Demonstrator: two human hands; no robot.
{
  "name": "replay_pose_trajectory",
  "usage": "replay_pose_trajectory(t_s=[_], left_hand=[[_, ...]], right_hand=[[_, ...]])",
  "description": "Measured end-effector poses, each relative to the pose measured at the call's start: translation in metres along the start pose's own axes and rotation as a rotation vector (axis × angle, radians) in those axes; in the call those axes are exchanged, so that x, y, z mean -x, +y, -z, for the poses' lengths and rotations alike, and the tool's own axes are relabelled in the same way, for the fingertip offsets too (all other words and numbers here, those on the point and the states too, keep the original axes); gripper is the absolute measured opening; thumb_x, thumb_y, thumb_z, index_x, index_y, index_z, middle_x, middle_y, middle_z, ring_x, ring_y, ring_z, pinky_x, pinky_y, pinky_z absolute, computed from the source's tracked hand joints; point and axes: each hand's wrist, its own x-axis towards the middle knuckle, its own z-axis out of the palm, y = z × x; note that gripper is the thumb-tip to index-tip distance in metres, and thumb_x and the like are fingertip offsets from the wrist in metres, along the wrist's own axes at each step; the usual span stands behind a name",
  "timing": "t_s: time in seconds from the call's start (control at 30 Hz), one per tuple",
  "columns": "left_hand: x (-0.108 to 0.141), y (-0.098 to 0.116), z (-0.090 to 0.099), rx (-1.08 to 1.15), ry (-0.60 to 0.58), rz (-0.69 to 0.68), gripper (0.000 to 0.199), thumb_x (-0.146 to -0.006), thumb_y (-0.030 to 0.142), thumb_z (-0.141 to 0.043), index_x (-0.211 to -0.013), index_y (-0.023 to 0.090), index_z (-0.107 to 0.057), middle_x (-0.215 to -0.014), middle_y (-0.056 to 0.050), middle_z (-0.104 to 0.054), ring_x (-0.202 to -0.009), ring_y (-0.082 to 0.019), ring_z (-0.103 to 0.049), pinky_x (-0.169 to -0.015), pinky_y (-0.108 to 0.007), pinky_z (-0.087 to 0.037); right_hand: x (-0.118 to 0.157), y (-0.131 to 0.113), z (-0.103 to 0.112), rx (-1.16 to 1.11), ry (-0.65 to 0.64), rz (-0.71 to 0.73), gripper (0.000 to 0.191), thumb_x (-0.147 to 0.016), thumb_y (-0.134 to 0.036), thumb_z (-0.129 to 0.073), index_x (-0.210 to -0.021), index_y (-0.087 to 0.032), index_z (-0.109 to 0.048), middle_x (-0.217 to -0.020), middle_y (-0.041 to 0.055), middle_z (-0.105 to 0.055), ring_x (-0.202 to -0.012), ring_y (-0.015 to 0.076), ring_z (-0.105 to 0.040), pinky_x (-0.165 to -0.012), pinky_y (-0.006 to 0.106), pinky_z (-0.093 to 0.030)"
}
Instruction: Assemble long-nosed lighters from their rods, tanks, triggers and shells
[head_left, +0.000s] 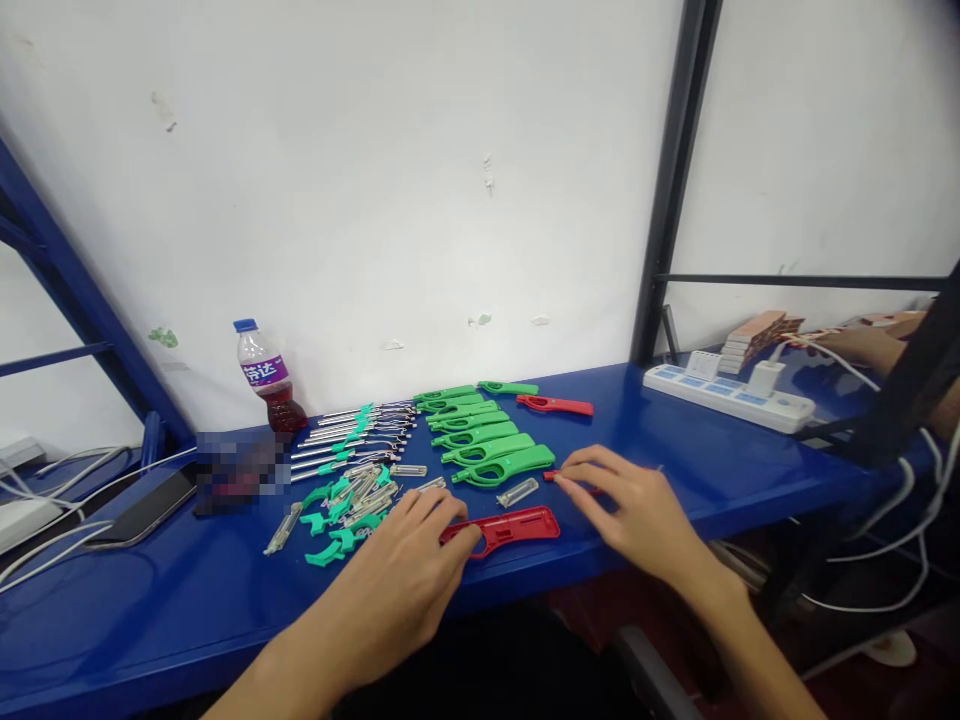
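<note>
Where left fingers [448, 509] touch it, the hollow red plastic shell [521, 526] loops.

Bright, even, whitish light fills the scene, its source out of view; the white wall [420, 180] looks pale and slightly grey. The glossy blue counter [615, 420] carries a soft sheen, while the space beneath it sinks into deep shadow. Wide-angle distortion makes the black post [679, 180] and blue post [67, 235] lean outward. The upper right corner darkens. Small parts look soft, and a pixelated patch [240, 475] hides detail at left.
</note>
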Motion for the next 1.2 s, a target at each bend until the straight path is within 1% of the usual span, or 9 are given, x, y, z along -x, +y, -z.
replay_pose_trajectory(t_s=[0.13,0.23,0.3,0.4,0.53,0.67,0.77,1.0,1.2], left_hand=[[0.004,0.009,-0.008,0.007,0.01,0.0,0.04,-0.104,0.011,-0.044,-0.14,0.021,-0.059,-0.137,-0.015,-0.064,-0.124,-0.034,-0.062,-0.101,-0.055,-0.058],[0.006,0.008,-0.023,-0.032,-0.024,-0.02,0.049,-0.102,0.01,-0.046,-0.15,0.019,-0.052,-0.149,-0.018,-0.06,-0.136,-0.038,-0.059,-0.106,-0.06,-0.056],[0.007,0.008,-0.032,-0.051,-0.057,-0.027,0.055,-0.1,0.006,-0.045,-0.154,0.017,-0.047,-0.153,-0.019,-0.058,-0.141,-0.039,-0.056,-0.108,-0.062,-0.054],[0.006,0.011,-0.035,-0.045,-0.09,-0.018,0.06,-0.098,0.002,-0.043,-0.156,0.016,-0.045,-0.154,-0.02,-0.056,-0.142,-0.038,-0.055,-0.11,-0.062,-0.053],[0.0,0.015,-0.03,-0.009,-0.111,-0.008,0.057,-0.099,0.003,-0.042,-0.154,0.017,-0.048,-0.152,-0.019,-0.058,-0.136,-0.037,-0.059,-0.109,-0.061,-0.053],[-0.012,0.018,-0.03,0.022,-0.1,-0.032,0.054,-0.1,0.008,-0.045,-0.153,0.019,-0.047,-0.15,-0.018,-0.058,-0.136,-0.037,-0.058,-0.109,-0.059,-0.052],[-0.027,0.019,-0.03,0.043,-0.074,-0.068,0.045,-0.103,0.012,-0.045,-0.146,0.02,-0.054,-0.145,-0.017,-0.061,-0.135,-0.036,-0.056,-0.108,-0.057,-0.051],[-0.065,0.013,-0.026,0.109,-0.023,-0.009,0.03,-0.106,0.016,-0.044,-0.122,0.018,-0.07,-0.132,-0.014,-0.068,-0.126,-0.032,-0.061,-0.105,-0.052,-0.052],[-0.06,-0.003,-0.031,0.117,-0.031,0.031,0.034,-0.108,0.018,-0.041,-0.126,0.018,-0.07,-0.128,-0.012,-0.071,-0.12,-0.03,-0.063,-0.104,-0.053,-0.052]], right_hand=[[0.013,0.036,0.025,0.221,-0.142,-0.187,0.036,-0.106,-0.054,-0.054,-0.127,-0.035,-0.077,-0.139,-0.0004,-0.073,-0.108,0.0272,-0.079,-0.081,0.037,-0.066],[0.031,0.058,0.032,0.27,-0.24,-0.256,0.045,-0.104,-0.062,-0.052,-0.132,-0.035,-0.075,-0.137,-0.0009,-0.075,-0.119,0.0322,-0.075,-0.093,0.045,-0.065],[0.041,0.067,0.035,0.248,-0.284,-0.281,0.044,-0.105,-0.062,-0.049,-0.131,-0.038,-0.075,-0.132,-0.0031,-0.077,-0.119,0.031,-0.076,-0.094,0.044,-0.065],[0.048,0.072,0.038,0.197,-0.303,-0.287,0.038,-0.106,-0.058,-0.048,-0.124,-0.041,-0.078,-0.125,-0.0054,-0.08,-0.112,0.028,-0.079,-0.085,0.036,-0.066],[0.048,0.075,0.038,0.128,-0.249,-0.233,0.039,-0.107,-0.056,-0.048,-0.123,-0.038,-0.078,-0.126,-0.0032,-0.08,-0.11,0.0266,-0.079,-0.084,0.033,-0.065],[0.049,0.075,0.037,0.098,-0.162,-0.229,0.043,-0.106,-0.059,-0.047,-0.125,-0.034,-0.077,-0.126,0.0006,-0.08,-0.111,0.0292,-0.079,-0.09,0.038,-0.065],[0.047,0.072,0.039,0.077,-0.116,-0.238,0.043,-0.105,-0.06,-0.048,-0.122,-0.034,-0.078,-0.124,0.0009,-0.081,-0.11,0.0304,-0.079,-0.089,0.04,-0.065],[0.042,0.055,0.05,0.024,-0.113,-0.23,0.038,-0.106,-0.059,-0.05,-0.122,-0.037,-0.077,-0.122,-0.0024,-0.081,-0.105,0.0278,-0.08,-0.085,0.037,-0.066],[0.04,0.032,0.049,-0.039,-0.142,-0.142,0.034,-0.109,-0.051,-0.049,-0.124,-0.035,-0.075,-0.125,-0.0018,-0.08,-0.111,0.0249,-0.079,-0.094,0.034,-0.063]])
